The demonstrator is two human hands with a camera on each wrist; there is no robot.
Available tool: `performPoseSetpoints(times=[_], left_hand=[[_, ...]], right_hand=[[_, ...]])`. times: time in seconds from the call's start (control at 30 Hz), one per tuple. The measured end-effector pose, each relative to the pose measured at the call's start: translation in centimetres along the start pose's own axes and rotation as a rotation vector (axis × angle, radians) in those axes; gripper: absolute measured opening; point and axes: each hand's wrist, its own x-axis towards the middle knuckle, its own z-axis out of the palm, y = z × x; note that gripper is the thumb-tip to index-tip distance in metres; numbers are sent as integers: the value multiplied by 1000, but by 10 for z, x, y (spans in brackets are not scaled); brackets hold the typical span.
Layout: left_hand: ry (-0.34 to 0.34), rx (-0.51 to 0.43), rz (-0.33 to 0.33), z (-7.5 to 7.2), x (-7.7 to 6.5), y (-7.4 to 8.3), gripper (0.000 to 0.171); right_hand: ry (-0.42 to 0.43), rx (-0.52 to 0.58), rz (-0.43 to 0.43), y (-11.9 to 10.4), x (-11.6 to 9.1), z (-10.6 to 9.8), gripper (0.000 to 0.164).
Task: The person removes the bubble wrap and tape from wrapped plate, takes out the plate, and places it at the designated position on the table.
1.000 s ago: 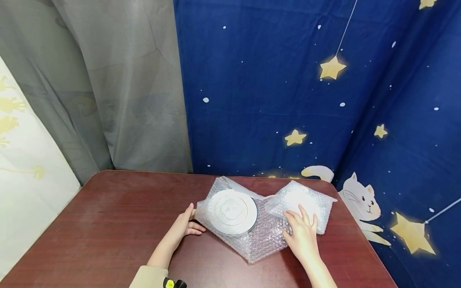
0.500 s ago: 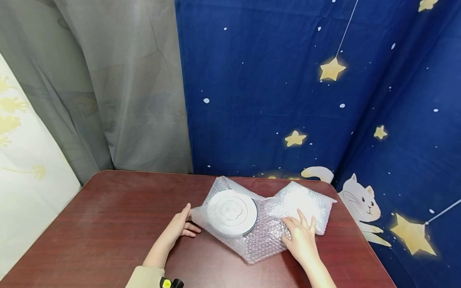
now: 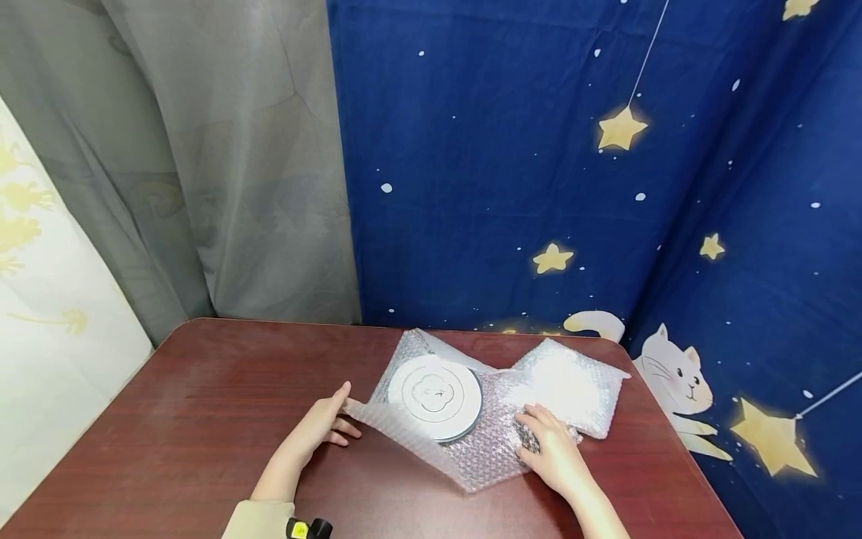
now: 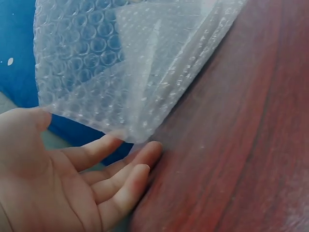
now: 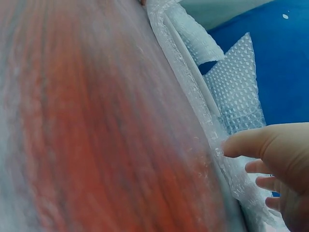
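A sheet of bubble wrap (image 3: pixel 494 453) lies spread on the table. On it rests a round white plate-like disc (image 3: pixel 431 393) with ring lines, a four-lobed outline and a dark edge; a flap partly covers its lower left. My left hand (image 3: pixel 322 423), left of the disc, pinches the flap's corner between thumb and index finger, its other fingers loose. In the left wrist view the flap (image 4: pixel 91 53) stands raised above that hand. On the right, my right hand (image 3: pixel 552 453) grips crumpled wrap between thumb and fingers. The right wrist view shows its thumb against the wrap's edge (image 5: pixel 227 166).
A shiny folded part of the bubble wrap (image 3: pixel 572 385) lies at the right, near the back edge of the dark red wooden table (image 3: pixel 222 419). Behind hang a grey curtain (image 3: pixel 249 165) and a blue curtain (image 3: pixel 485 165) with stars.
My left hand has moved left and toward me, drawing the flap off much of the disc, whose markings now show clearly. My right hand has shifted slightly left, its fingers more curled.
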Motion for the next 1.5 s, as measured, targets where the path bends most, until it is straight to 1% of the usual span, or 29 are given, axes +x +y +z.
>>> performPoseSetpoints(times=[0.1, 0.2, 0.3, 0.43, 0.53, 0.63, 0.73, 0.87, 1.03, 1.23, 1.37, 1.5], left_hand=[[7, 71, -8, 0, -2, 2, 61], [-14, 122, 1, -2, -4, 3, 57], [-70, 147, 23, -7, -5, 3, 55], [-172, 174, 58, -14, -7, 1, 53], [-234, 191, 82, -19, -9, 0, 53], [-268, 210, 109, -21, -10, 0, 54], [-286, 215, 135, -23, -10, -1, 53], [-283, 207, 164, -24, -9, -4, 51], [-258, 201, 187, -28, -8, -8, 46], [-219, 168, 198, -29, -6, -12, 48], [-179, 154, 191, -30, -5, -14, 48], [-119, 159, 189, -29, -5, -16, 46]], right_hand=[[-16, 23, 13, 2, 0, 2, 48], [-10, 31, 11, 5, 0, 3, 47], [-11, 36, 4, 6, 0, 4, 45], [-30, 54, 4, 7, -1, 4, 43], [-42, 71, 10, 7, -2, 3, 43], [-49, 84, 20, 8, -2, 3, 43], [-50, 95, 25, 9, -3, 4, 43], [-53, 107, 22, 8, -4, 4, 43], [-58, 113, 24, 8, -4, 4, 43], [-58, 108, 24, 8, -4, 4, 45], [-68, 104, 33, 6, -4, 3, 47], [-85, 94, 39, 5, -3, 2, 50]])
